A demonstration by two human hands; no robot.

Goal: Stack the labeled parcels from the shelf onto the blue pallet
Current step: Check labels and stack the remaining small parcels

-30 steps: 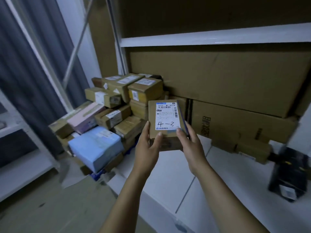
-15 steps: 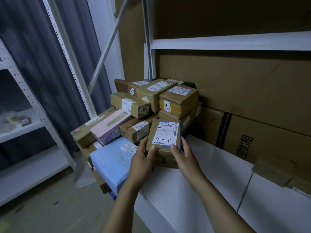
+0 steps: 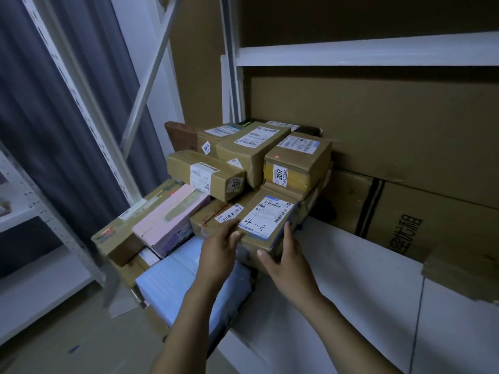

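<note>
A small brown parcel (image 3: 266, 220) with a white label marked "4-3" lies tilted on the front right of a heap of parcels. My left hand (image 3: 220, 251) grips its near left corner and my right hand (image 3: 286, 259) holds its right edge. Behind it sit a yellow-sided box marked "2017" (image 3: 295, 166), a long taped box (image 3: 205, 178), a pink box (image 3: 172, 220) and a pale blue parcel (image 3: 175, 287). The pallet under the heap is hidden.
A white shelf board (image 3: 364, 287) runs along the right, with large flat cardboard boxes (image 3: 378, 125) leaning behind it. A white metal rack (image 3: 35, 220) stands at the left before a dark curtain. Bare floor (image 3: 67, 336) lies at lower left.
Both hands carried the "4-3" parcel from above the shelf board leftward and down onto the heap, tilting it from upright to nearly flat. The view swung left toward the heap.
</note>
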